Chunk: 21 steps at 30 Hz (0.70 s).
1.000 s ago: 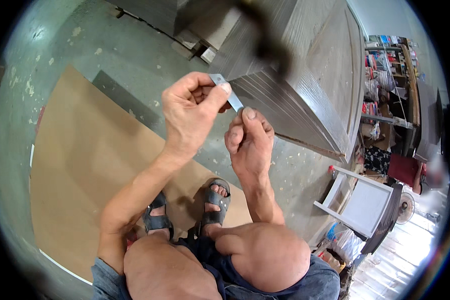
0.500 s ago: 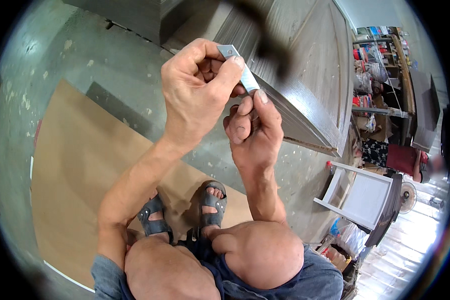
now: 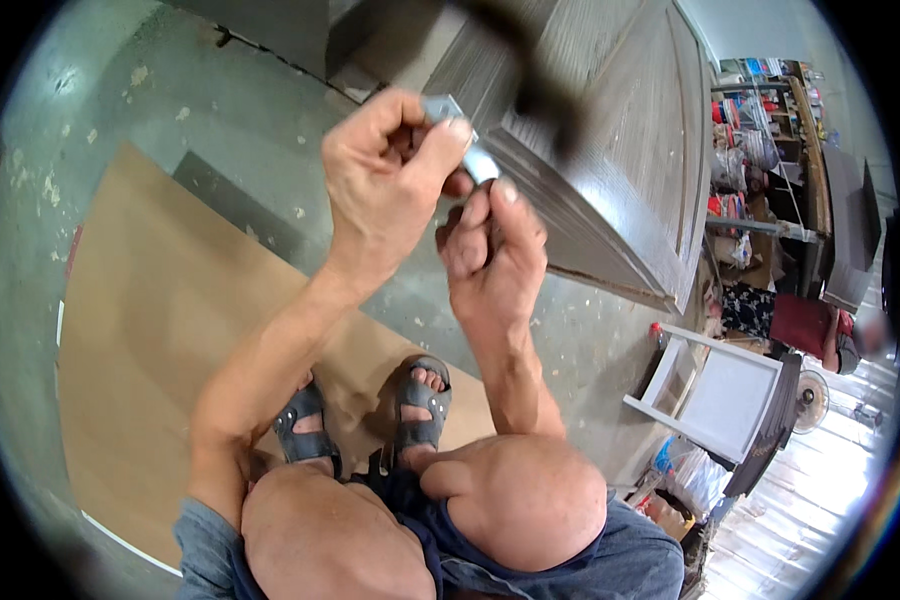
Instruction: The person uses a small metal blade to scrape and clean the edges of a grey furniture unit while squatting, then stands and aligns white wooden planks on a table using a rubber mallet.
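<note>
A flat silver utility knife blade (image 3: 481,163), with a slanted upper end, is held up in front of the grey wooden panel. My left hand (image 3: 375,185) is closed on its upper part, the thumb pressed across the flat face. At the lower end, the thumb and fingers of my right hand (image 3: 495,250) are pinched together on the blade's tip. Light glints off the bare stretch between the two thumbs. My fingers cover part of the blade.
Beyond my hands lies a stack of grey wood-grain door panels (image 3: 610,170). A brown board (image 3: 170,330) is on the floor under my sandals (image 3: 420,405). To the right are a white frame (image 3: 715,385), a fan (image 3: 811,400), cluttered shelves (image 3: 760,150) and another person (image 3: 800,322).
Both hands have shifted slightly left with the blade. The blade's angle has changed, so its face now shines and less of its length shows.
</note>
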### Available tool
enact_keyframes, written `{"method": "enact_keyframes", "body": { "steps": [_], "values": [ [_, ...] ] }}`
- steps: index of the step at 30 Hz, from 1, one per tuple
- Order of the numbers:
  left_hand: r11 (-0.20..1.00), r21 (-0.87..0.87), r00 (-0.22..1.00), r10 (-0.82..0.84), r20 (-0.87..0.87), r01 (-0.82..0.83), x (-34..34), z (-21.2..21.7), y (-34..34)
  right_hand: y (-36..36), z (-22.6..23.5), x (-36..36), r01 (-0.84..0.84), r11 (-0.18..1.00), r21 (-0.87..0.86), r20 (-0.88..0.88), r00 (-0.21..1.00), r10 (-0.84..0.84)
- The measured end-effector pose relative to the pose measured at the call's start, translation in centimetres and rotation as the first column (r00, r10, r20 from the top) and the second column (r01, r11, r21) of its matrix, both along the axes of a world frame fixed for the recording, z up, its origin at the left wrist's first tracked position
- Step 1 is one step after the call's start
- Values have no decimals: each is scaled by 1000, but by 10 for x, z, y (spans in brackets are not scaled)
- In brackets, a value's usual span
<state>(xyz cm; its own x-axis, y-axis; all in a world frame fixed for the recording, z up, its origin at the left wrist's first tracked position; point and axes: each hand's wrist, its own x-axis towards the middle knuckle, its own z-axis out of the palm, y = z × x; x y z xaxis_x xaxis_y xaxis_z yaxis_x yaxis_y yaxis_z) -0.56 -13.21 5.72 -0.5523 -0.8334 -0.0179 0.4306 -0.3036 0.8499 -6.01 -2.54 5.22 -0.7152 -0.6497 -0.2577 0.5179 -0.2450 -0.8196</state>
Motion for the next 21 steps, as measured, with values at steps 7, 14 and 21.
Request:
{"method": "enact_keyframes", "body": {
  "steps": [7, 14, 21],
  "values": [
    [998, 49, 999, -31, 11, 30, -5, -14, 0, 2, -2, -3, 10, 1000, 12, 17, 1000, -10],
    [1000, 22, 999, 17, -33, -16, 2, -13, -5, -5, -3, 9, 12, 999, -42, -17, 1000, -13],
    [916, 401, 958, -102, 267, -14, 20, -141, 6, 8, -122, 2, -184, 943, 278, 329, 940, 87]
  ]
}}
